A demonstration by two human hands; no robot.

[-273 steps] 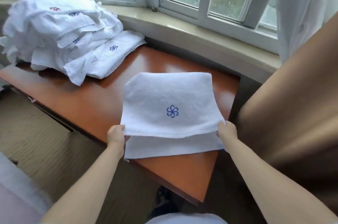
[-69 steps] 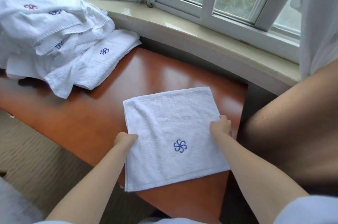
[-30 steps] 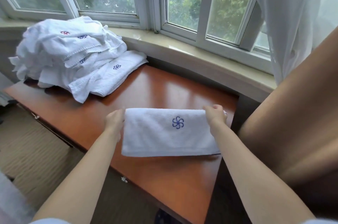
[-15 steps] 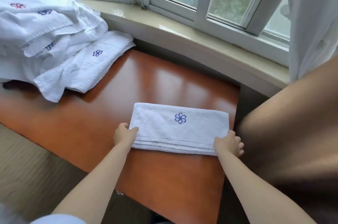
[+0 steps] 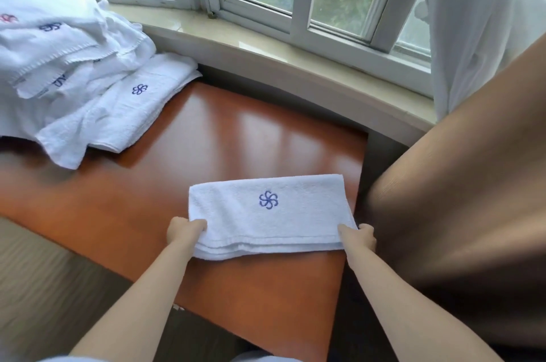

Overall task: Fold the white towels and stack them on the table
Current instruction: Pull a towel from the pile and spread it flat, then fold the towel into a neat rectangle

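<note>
Your left hand [image 5: 185, 231] pinches the near left corner of the folded towel [image 5: 267, 215], fingers curled onto its top layer. Your right hand [image 5: 360, 238] grips the near right corner, fingers tucked under the edge. The folded towel lies flat on the table [image 5: 153, 199], close to the table's right edge and well apart from the unfolded pile [image 5: 74, 72] at its far left. The blue emblem faces up.

Risks noted: the stacked layer edges along the towel's near side are not fully flush; lifting by the corners alone would likely let the middle sag and the layers slip open. The towel sits near the table's right edge, so a drag that way could hang it over. The unfolded pile overhangs the table's left side and may slide if pulled carelessly.
</note>
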